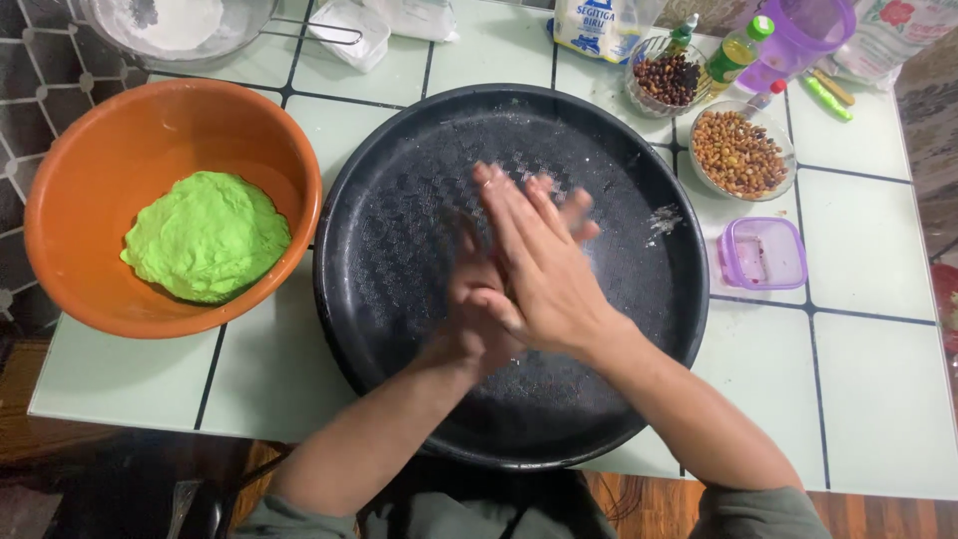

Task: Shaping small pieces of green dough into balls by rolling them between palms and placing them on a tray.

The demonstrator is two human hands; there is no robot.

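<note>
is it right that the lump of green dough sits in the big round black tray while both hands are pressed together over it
Not quite. The head view shows the lump of green dough in the round orange plastic bowl left of the big round black tray, not in the tray. The rest holds: the left hand and right hand are pressed together over the tray.

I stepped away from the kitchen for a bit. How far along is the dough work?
Done: the green dough is mixed and sits as one lump in the orange bowl. In hand: right hand lies over left hand, palms together above the black tray; anything between them is hidden. Left: the tray holds only flour traces; the nuts look untouched.
</note>
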